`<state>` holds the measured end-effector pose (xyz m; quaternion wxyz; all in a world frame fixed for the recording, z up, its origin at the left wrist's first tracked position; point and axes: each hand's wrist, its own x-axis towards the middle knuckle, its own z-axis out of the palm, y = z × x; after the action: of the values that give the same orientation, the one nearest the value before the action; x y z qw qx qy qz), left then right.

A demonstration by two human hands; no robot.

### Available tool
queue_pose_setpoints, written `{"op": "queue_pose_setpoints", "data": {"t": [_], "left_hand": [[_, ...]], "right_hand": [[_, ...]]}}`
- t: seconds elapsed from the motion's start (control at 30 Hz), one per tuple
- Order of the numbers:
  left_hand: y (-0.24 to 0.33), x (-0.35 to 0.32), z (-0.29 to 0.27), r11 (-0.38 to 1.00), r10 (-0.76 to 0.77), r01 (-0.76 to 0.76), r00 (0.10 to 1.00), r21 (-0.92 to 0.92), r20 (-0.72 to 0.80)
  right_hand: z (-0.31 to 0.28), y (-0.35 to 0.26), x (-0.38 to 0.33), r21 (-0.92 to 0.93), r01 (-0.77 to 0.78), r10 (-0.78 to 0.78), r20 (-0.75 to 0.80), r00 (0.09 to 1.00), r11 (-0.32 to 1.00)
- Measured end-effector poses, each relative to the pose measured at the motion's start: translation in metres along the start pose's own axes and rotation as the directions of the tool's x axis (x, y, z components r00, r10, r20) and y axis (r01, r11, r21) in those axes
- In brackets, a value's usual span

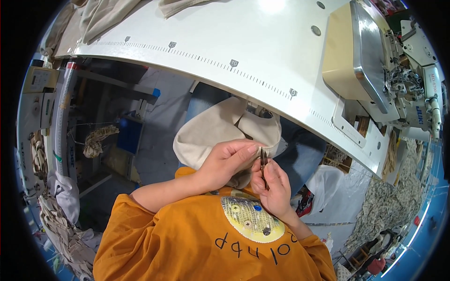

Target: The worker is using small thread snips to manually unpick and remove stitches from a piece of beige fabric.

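A beige cloth piece (206,129) lies across my lap, below the front edge of the sewing table. My left hand (229,159) pinches the cloth's edge between thumb and fingers. Close beside it, my right hand (273,185) grips a pair of small dark thread snips (264,169), their pointed tips up against the edge of the cloth by my left fingertips. Whether a thread lies between the blades is too small to tell.
The white table (211,33) with a ruler scale curves across in front of me. An overlock sewing machine (408,79) stands at the right. More beige cloth (103,18) lies at the far left, and patterned fabric (389,201) is heaped at the right.
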<state>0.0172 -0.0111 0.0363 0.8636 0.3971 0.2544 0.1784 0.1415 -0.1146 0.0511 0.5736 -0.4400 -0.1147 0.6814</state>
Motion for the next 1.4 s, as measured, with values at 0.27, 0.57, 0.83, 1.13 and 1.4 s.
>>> {"op": "queue_pose_setpoints", "data": {"t": [0.27, 0.57, 0.83, 1.13, 1.4], "left_hand": [[-0.013, -0.005, -0.004, 0.995, -0.093, 0.094, 0.993, 0.013, -0.08], [-0.001, -0.004, 0.001, 0.998, -0.063, 0.06, 0.994, -0.031, -0.089], [0.0, -0.004, 0.003, 0.995, -0.081, 0.075, 0.994, -0.069, -0.075], [-0.005, -0.005, 0.003, 1.0, -0.01, 0.009, 0.999, -0.02, -0.052], [-0.004, -0.006, 0.003, 0.998, -0.043, 0.041, 0.998, -0.041, -0.048]], "right_hand": [[-0.003, -0.018, 0.0, 0.088, 0.439, -0.44, -0.008, 0.898, 0.894], [-0.001, -0.01, -0.01, -0.156, -0.013, 0.001, -0.079, 0.997, 0.988], [0.0, -0.006, -0.007, -0.099, -0.084, 0.078, -0.065, 0.995, 0.992], [0.0, -0.003, -0.004, -0.118, -0.087, 0.083, -0.035, 0.996, 0.989], [-0.001, -0.001, -0.006, -0.11, -0.072, 0.07, -0.019, 0.997, 0.991]]}}
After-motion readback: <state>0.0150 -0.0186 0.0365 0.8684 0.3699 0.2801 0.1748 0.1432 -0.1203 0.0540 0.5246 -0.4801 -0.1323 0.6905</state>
